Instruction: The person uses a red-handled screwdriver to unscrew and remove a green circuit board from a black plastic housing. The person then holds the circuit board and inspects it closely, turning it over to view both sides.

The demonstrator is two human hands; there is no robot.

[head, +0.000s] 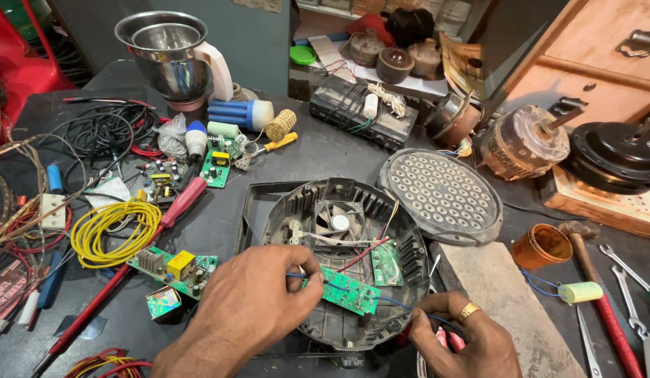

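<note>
Left fingers (305, 274) pinching thin blue wire (395, 303) beside long green circuit board (348, 292), right fingers (424, 313) gripping same wire's other end, both over round black finned plastic housing (339, 231) with small central fan (339, 221) on cluttered dark tabletop (311, 150).

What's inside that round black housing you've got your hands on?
Inside the round black housing sit a small square fan, two green circuit boards, and red, white and blue wires. The left hand covers the housing's left edge; the boards hide whatever lies beneath them.
</note>
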